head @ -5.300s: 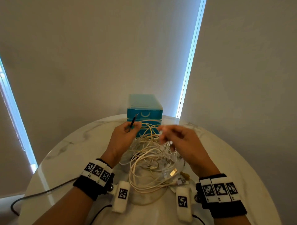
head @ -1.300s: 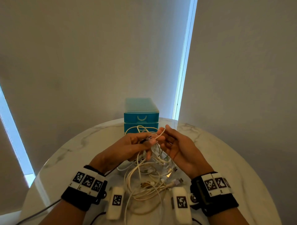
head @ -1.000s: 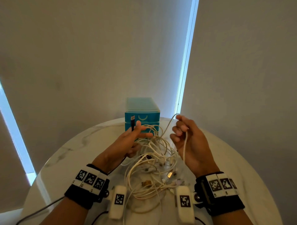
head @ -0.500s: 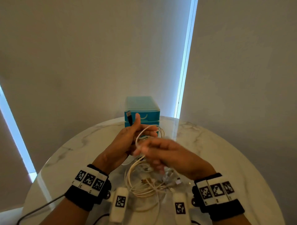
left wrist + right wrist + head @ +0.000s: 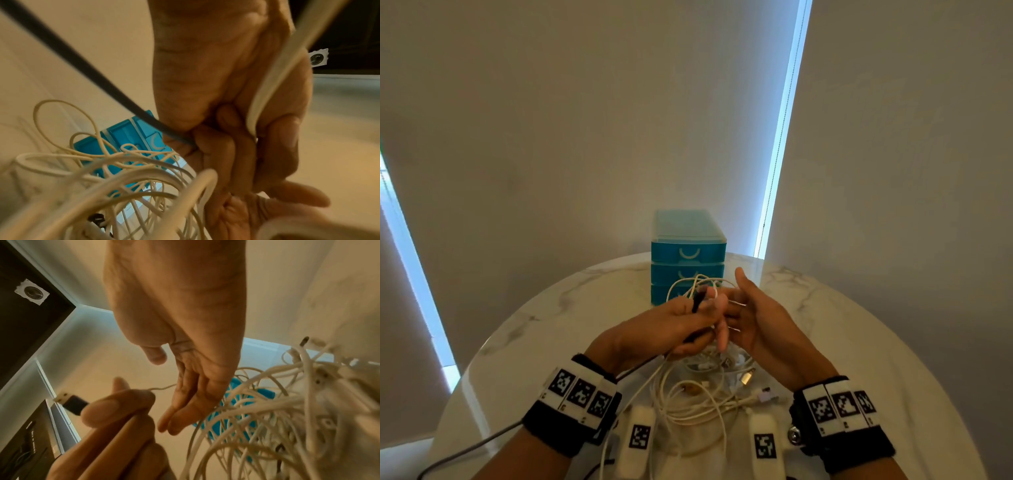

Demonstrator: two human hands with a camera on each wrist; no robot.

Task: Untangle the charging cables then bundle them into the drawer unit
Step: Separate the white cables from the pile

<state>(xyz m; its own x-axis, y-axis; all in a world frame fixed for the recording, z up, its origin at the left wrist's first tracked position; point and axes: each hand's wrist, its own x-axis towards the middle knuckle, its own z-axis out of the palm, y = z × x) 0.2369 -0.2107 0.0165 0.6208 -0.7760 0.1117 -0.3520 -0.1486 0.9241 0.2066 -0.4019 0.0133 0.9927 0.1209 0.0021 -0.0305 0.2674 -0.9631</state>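
My left hand (image 5: pixel 671 325) grips a black cable (image 5: pixel 82 61) whose USB plug (image 5: pixel 72 404) sticks out past the thumb; a thick white cable (image 5: pixel 265 91) also runs through its curled fingers. Right beside it my right hand (image 5: pixel 756 315) is held with straight fingers and the thumb up, palm towards the left hand, gripping nothing. A tangle of white charging cables (image 5: pixel 695 394) lies on the round marble table (image 5: pixel 859 342) below both hands, with some loops lifted up to the fingers. The blue drawer unit (image 5: pixel 688 250) stands behind the hands with its drawers closed.
A grey cord (image 5: pixel 465 448) runs off the table's near left edge. Bare marble lies to the left and right of the tangle. Walls close in behind the table, with a bright window strip (image 5: pixel 777 171) just right of the drawer unit.
My right hand, which was reaching left across the tangle half a second ago, has drawn back right and opened beside the left hand. The left hand still holds the black plug, now slightly lower.
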